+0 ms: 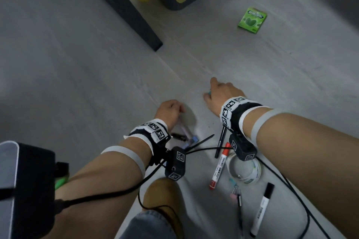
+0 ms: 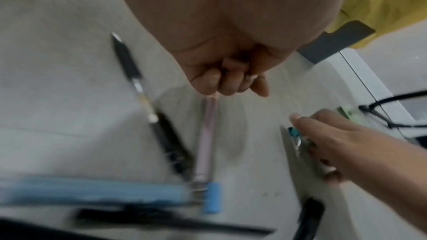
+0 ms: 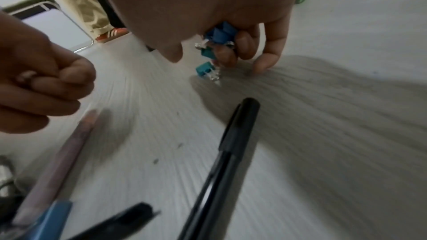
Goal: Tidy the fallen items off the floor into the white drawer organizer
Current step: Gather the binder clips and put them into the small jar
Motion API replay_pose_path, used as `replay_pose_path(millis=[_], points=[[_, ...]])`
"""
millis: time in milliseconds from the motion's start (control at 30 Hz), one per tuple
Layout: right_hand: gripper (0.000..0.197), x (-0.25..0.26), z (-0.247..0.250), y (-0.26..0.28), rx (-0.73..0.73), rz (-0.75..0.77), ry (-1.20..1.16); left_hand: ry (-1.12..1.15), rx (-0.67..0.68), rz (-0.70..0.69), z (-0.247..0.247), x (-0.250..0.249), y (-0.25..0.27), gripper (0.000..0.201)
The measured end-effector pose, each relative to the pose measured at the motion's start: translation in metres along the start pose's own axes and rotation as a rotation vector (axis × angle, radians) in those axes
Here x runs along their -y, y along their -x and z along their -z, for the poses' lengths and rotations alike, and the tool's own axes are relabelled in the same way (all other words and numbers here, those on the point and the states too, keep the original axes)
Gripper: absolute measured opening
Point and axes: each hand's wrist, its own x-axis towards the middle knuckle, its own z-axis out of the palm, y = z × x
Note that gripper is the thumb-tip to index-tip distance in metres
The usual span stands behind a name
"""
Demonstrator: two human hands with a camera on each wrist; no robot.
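My right hand has its fingers curled round a small cluster of blue binder clips; one teal clip lies on the floor just below the fingertips. My left hand is fisted round the top of a pink pen, whose long axis runs back toward my wrist. A green gum pack lies well ahead, nearer the right hand. I judge the red marker comes later. No organizer in view.
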Motion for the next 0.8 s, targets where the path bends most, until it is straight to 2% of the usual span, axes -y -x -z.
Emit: replay_pose_path(millis=[133, 233, 333, 400, 467, 667, 800], points=[[0.032, 0.010, -0.010, 0.004, 0.045, 0.006, 0.160, -0.360, 0.158, -0.145, 0.010, 0.019, 0.031, 0.015], [0.043, 0.013, -0.006, 0.007, 0.128, 0.036, 0.237, -0.571, 0.246, -0.224, 0.003, 0.035, 0.046, 0.029], [0.037, 0.010, 0.005, 0.011, 0.164, -0.010, 0.143, -0.712, 0.252, -0.274, -0.012, 0.041, 0.051, 0.031], [0.028, 0.005, 0.012, 0.018, 0.132, -0.050, 0.024, -0.816, 0.231, -0.315, -0.021, 0.038, 0.053, 0.027], [0.031, -0.003, 0.019, 0.029, 0.089, -0.049, -0.053, -0.901, 0.201, -0.335, -0.029, 0.031, 0.055, 0.022], [0.033, -0.034, 0.046, 0.078, 0.172, -0.031, -0.235, -1.105, 0.220, -0.236, -0.044, 0.008, 0.067, 0.020], [0.031, -0.045, 0.055, 0.110, 0.194, -0.035, -0.325, -1.054, 0.292, -0.196, -0.049, -0.006, 0.074, 0.022]])
